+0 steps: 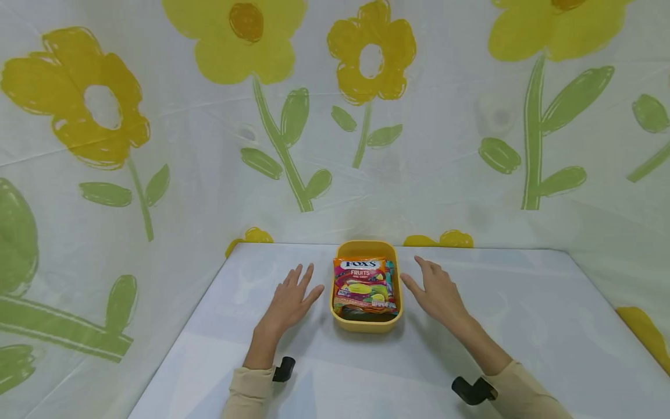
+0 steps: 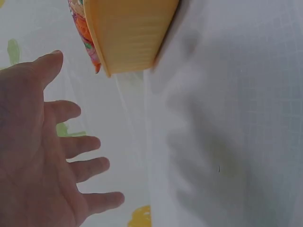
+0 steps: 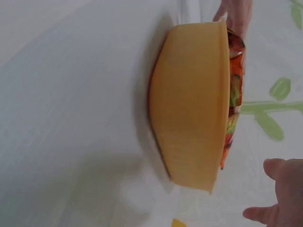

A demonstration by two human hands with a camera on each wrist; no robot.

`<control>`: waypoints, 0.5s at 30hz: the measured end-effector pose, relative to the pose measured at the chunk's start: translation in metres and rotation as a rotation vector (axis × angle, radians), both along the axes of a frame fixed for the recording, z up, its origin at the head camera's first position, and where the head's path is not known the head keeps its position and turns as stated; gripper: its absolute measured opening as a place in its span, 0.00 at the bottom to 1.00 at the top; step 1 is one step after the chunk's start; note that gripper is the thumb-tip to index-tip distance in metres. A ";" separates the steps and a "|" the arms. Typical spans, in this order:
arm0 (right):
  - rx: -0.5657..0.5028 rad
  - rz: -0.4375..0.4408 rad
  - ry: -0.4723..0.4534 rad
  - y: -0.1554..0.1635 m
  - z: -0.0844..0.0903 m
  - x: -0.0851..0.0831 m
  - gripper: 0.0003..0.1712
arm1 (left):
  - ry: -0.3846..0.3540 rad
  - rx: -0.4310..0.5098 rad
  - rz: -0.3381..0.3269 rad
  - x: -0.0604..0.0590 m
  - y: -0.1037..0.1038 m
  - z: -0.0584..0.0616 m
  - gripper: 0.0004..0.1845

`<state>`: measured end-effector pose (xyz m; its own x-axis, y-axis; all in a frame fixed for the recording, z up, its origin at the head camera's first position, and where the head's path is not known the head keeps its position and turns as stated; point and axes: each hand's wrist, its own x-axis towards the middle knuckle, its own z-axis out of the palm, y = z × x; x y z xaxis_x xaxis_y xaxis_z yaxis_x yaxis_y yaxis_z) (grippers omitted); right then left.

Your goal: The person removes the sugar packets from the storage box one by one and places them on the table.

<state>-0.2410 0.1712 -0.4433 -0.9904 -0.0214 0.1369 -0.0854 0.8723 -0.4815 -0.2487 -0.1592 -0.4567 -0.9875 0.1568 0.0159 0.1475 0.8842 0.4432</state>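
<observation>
A yellow plastic container (image 1: 366, 327) with rounded corners stands on the white table. Inside it lies a Fox's Fruits candy bag (image 1: 361, 285), its top rising above the rim, with a teal-blue packet (image 1: 390, 279) partly hidden at its right. My left hand (image 1: 290, 299) hovers to the left of the container, fingers spread and holding nothing. On the other side, my right hand (image 1: 439, 294) is held over the table, thumb and fingers apart and nothing in it. In the left wrist view, a gap separates the left hand (image 2: 42, 146) from the container wall (image 2: 128, 35).
The white table (image 1: 340, 384) runs up to a hanging cloth (image 1: 429, 145) printed with yellow flowers, at the back and both sides. Black wrist mounts (image 1: 473, 391) sit at both sleeve cuffs.
</observation>
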 end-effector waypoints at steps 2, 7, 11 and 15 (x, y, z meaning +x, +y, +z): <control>-0.022 0.012 0.002 -0.005 0.003 -0.001 0.43 | -0.002 0.026 -0.003 0.000 0.001 0.000 0.40; -0.071 0.042 0.016 -0.018 0.011 -0.002 0.41 | 0.004 0.088 -0.015 0.000 0.006 -0.002 0.39; -0.086 0.054 0.019 -0.029 0.016 -0.005 0.41 | 0.026 0.121 -0.041 0.000 0.011 -0.004 0.38; -0.116 0.066 0.014 -0.039 0.021 -0.006 0.41 | 0.039 0.165 -0.071 0.000 0.015 -0.004 0.37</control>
<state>-0.2469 0.1326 -0.4228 -0.9853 -0.0698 0.1559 -0.1482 0.8029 -0.5774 -0.2485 -0.1443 -0.4602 -0.9721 0.2183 0.0858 0.2273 0.7864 0.5744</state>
